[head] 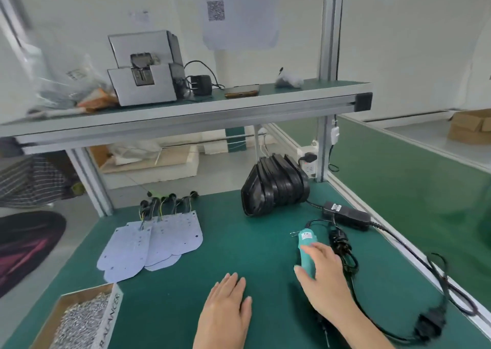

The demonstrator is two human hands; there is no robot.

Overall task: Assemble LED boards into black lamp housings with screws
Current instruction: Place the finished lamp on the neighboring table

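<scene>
Screwdriver (305, 245) on desk (239, 242): long axis runs near to far, cord end pointing away, bit toward the person. Right hand (324, 277) lies over its middle, thumb and fingers on either side; whether the grip is closed cannot be told. Left hand (228, 303), to its left, lies flat with fingers straight. LED boards (151, 239) are fanned far left, housings (273, 186) stacked beyond it, and a coiled cable (342, 245) lies just right.

A small assembly workshop: green-matted worktop (212, 242) on aluminium framing, a screw feeder machine (144, 68) on the shelf (186, 109), a box of screws (82, 319), stacked lamp housings (275, 184).
</scene>
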